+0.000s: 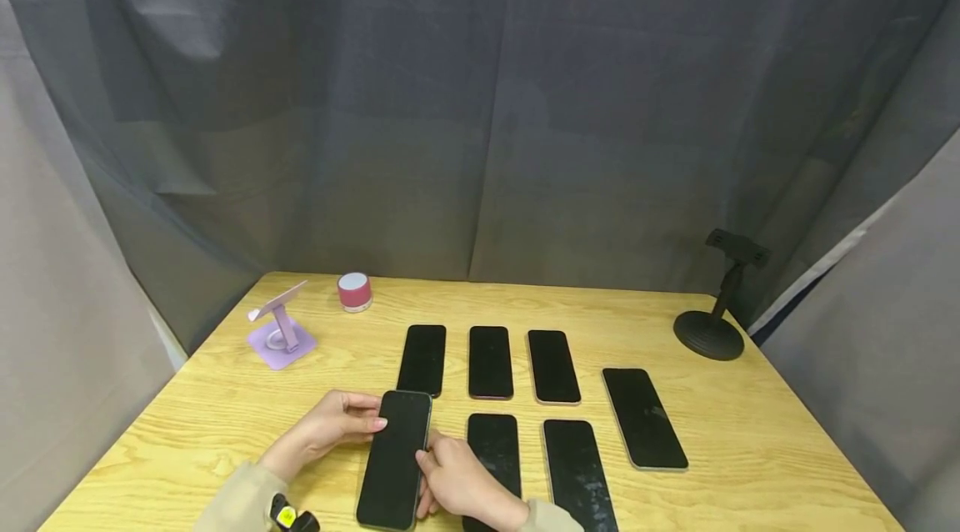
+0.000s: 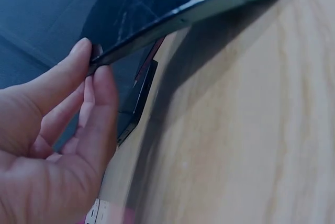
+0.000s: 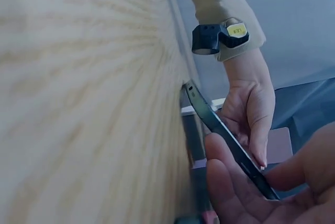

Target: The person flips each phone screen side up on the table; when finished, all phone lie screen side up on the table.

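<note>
Both hands hold a black-screened smartphone (image 1: 397, 457) tilted up at the front left of the table. My left hand (image 1: 337, 424) pinches its upper left edge between thumb and fingers. From the other side, my right hand (image 1: 463, 474) grips the right edge, thumb at the front and fingers behind. In the left wrist view a shadow falls on the wood beneath the raised phone (image 2: 209, 14). Its greenish side frame (image 3: 209, 116) shows in the right wrist view. Beyond it lies another phone (image 1: 422, 357), its lower end right by the held one.
Several more phones lie screen up, including one (image 1: 495, 453) partly behind the right hand and one (image 1: 645, 417) farther right. A purple phone stand (image 1: 283, 340) and a pink round speaker-like item (image 1: 354, 292) stand back left; a black stand (image 1: 708, 335) stands back right.
</note>
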Tool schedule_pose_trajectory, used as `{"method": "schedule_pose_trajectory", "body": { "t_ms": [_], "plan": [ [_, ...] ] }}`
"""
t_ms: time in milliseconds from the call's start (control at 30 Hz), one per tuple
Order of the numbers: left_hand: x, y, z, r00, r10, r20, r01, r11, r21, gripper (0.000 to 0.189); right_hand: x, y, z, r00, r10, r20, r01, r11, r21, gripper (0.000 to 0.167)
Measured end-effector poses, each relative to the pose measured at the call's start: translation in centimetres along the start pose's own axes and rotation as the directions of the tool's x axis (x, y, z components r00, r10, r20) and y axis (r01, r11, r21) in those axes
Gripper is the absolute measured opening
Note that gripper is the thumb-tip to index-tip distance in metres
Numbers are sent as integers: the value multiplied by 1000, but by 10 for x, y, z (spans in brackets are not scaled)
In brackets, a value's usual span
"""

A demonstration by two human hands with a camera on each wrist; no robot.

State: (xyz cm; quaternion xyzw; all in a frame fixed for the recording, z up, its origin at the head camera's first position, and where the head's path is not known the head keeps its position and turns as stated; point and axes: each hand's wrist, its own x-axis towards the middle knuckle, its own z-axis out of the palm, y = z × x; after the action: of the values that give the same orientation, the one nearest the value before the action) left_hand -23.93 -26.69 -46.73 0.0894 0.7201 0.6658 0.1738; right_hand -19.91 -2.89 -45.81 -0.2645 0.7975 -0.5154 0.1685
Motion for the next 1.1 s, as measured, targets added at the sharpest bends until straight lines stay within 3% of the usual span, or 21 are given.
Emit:
{"method": "schedule_pose_trajectory", "body": {
  "t_ms": [233,500,667,900,1100],
  "plan": [
    [-2,0,5,999,4,-33,-3,1000,31,58,0,5,-2,1000,14,9,-13,999,-39,16],
    [-1,1,12,994,-7,-107,24,988,151,47,-2,3,-2,998,26,-49,-30,996,-79,48],
    [-1,4,16,995,9,-100,12,979,202,42,-2,2,-4,998,60,-27,-64,982,-177,60],
    [-2,2,21,997,26,-76,-7,970,242,37,-3,-2,-4,983,182,27,-158,910,-384,115],
    [-6,2,22,991,39,-127,0,957,291,36,1,-5,2,971,235,35,-185,839,-512,122]
  ]
}}
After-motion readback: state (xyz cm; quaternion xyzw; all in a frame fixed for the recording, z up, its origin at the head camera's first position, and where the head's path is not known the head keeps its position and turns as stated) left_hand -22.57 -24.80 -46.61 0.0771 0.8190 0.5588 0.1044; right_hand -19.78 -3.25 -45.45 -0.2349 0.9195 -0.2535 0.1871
